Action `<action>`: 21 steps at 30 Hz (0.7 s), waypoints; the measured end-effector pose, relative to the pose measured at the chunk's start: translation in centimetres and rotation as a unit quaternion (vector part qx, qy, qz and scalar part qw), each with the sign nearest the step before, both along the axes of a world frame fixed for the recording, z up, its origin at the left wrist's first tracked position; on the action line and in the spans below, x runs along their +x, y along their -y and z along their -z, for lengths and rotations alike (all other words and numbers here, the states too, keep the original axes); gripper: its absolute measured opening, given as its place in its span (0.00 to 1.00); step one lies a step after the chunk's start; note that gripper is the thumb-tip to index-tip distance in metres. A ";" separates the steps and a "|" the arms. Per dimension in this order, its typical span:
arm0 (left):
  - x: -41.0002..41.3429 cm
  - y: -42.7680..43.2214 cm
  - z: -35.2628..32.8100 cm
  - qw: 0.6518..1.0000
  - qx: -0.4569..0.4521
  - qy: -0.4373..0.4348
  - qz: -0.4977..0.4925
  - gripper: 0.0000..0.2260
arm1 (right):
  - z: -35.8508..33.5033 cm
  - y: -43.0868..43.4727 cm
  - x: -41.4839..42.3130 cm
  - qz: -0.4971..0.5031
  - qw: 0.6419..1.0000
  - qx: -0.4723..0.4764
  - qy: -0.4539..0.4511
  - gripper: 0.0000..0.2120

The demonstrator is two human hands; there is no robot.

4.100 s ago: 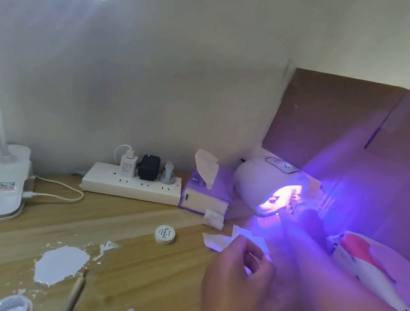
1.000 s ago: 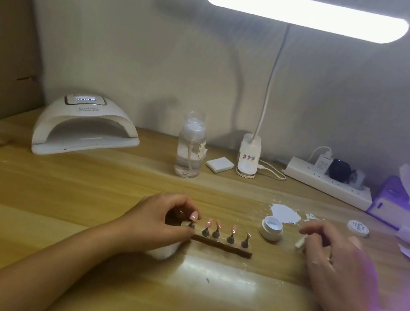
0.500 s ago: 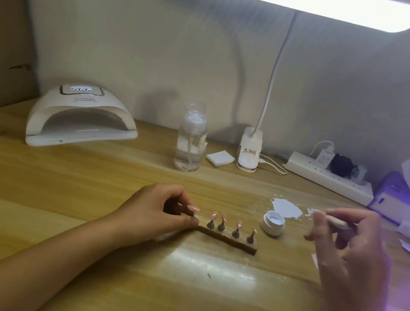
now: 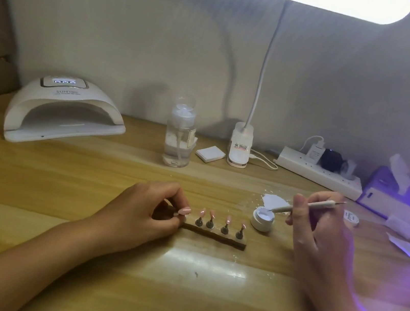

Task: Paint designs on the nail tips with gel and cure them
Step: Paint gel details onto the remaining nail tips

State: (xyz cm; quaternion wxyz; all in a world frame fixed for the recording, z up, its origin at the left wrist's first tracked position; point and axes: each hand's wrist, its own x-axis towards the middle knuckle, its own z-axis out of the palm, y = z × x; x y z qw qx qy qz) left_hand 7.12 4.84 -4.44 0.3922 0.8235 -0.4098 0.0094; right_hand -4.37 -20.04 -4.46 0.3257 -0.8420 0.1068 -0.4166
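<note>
Right hand pinches a slim white pen whose long axis slants from upper right down to lower left, its tip dipped in the small round white gel pot. Left hand curls its fingers round the left end of a dark bar-shaped holder lying left to right mid-table, with four glossy pink nail tips upright on its pegs. On the pale wood-grain table a white domed curing lamp sits back left by a grey wall.
</note>
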 end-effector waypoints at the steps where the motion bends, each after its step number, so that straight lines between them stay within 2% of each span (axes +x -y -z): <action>1: 0.0 0.0 0.0 1.000 0.001 -0.001 0.004 0.05 | 0.0 0.0 0.1 -0.002 1.000 -0.003 -0.004 0.13; 4: 0.1 0.0 0.2 0.999 0.020 0.041 -0.008 0.07 | -0.1 -0.2 0.1 -0.003 1.000 -0.006 -0.011 0.13; 10: 0.1 -0.4 0.3 0.989 0.041 0.104 -0.093 0.06 | -0.5 -0.6 0.0 -0.014 1.000 -0.007 -0.015 0.13; 16: -1.0 0.1 -0.6 0.960 0.079 0.248 -0.103 0.03 | -0.5 -0.5 0.0 -0.011 1.000 -0.008 -0.026 0.14; 18: -1.6 0.6 -0.8 0.967 0.055 0.231 -0.096 0.03 | -0.4 -0.5 0.0 -0.009 1.000 -0.013 -0.026 0.13; 21: -2.4 1.5 -0.5 0.987 0.012 0.151 -0.048 0.04 | -0.2 -0.3 0.1 -0.005 1.000 -0.011 -0.017 0.14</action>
